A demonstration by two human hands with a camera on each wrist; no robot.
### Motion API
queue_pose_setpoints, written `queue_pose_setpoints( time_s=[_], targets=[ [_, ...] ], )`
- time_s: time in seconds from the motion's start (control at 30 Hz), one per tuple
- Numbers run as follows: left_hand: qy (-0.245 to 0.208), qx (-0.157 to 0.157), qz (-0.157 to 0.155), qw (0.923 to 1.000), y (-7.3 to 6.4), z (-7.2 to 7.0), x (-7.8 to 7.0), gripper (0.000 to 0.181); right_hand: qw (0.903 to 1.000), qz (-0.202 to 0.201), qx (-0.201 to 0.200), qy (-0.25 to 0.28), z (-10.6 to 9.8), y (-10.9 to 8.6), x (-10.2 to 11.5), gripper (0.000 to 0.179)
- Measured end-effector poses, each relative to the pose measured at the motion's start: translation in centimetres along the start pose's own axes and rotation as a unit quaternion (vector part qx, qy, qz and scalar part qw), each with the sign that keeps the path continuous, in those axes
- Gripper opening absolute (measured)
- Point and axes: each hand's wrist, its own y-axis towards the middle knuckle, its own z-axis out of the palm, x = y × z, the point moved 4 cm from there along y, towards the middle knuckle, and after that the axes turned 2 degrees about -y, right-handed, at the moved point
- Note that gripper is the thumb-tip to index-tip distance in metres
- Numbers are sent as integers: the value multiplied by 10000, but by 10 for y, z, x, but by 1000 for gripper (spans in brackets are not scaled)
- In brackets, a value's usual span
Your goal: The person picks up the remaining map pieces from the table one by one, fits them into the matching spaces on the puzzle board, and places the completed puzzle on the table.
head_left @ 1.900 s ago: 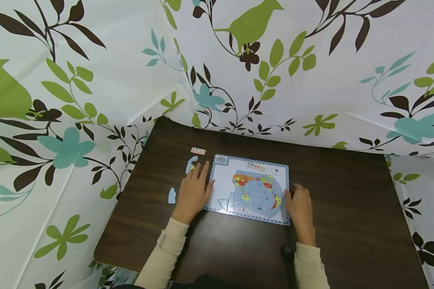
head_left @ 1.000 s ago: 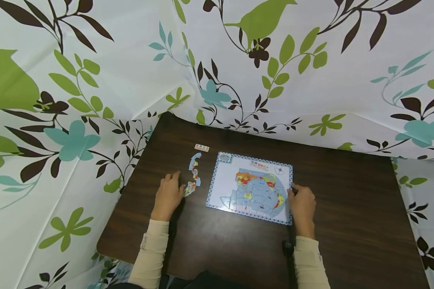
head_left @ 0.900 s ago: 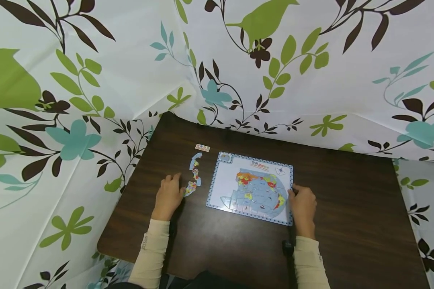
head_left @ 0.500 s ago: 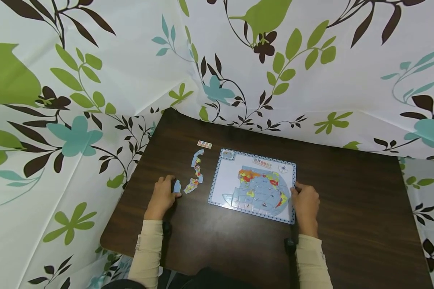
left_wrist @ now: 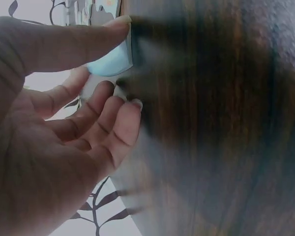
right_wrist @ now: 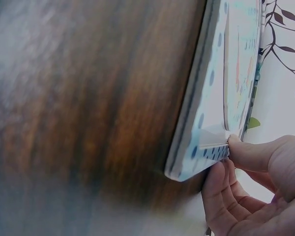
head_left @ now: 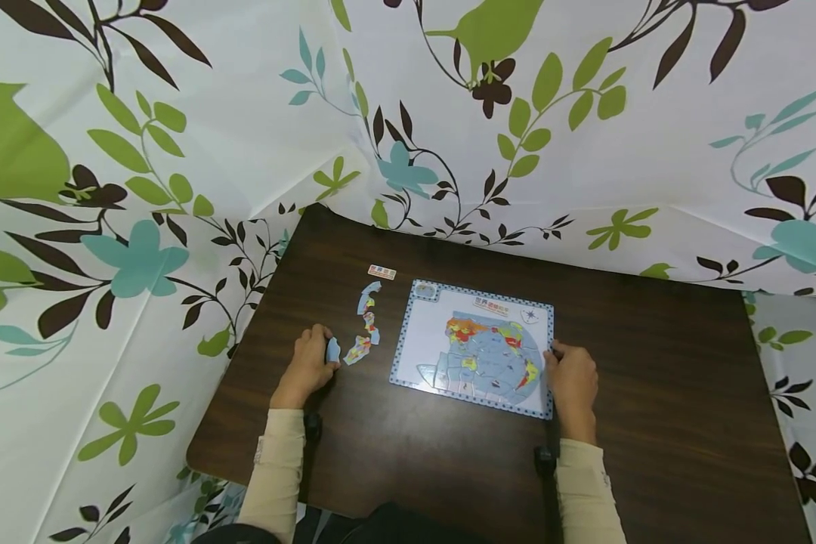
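Note:
At the left, my left hand (head_left: 304,361) pinches a light-blue puzzle piece (head_left: 332,350) between thumb and finger. In the left wrist view the thumb lies across this piece (left_wrist: 112,65), and the other fingers are bent below it. A white puzzle board (head_left: 418,332) with a blue dotted border and a partly assembled world map lies on the table. My right hand (head_left: 573,378) holds its right edge. Seen from the right wrist, the thumb is on the board's border (right_wrist: 214,153) and the fingers are bent against the side.
Loose map pieces (head_left: 357,350) lie in a curved column between the left hand and the board. Above them is a small label strip (head_left: 382,272). The dark wooden table (head_left: 659,393) meets a leaf-patterned cloth (head_left: 571,151) at the back and left.
My left hand has moved left from the board's left side to the light-blue piece and now pinches it. My right hand stays at the board's right edge. The head view has shifted slightly.

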Motion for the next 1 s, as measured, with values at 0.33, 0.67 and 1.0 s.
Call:
queue_pose_setpoints(
  time_s=[0.33,0.67,1.0],
  targets=[
    [-227,-609,553,9963,-5,-10,-12,42,10000,-23,-17,30,1,0,-1,39],
    [-754,-707,1109,9885,1,-13,-42,31,9997,-161,-160,-51,0,0,0,39],
    [-885,-409,1603,9822,16,4,-73,28,9997,-237,-104,-16,-1,-1,0,39]
  ],
)
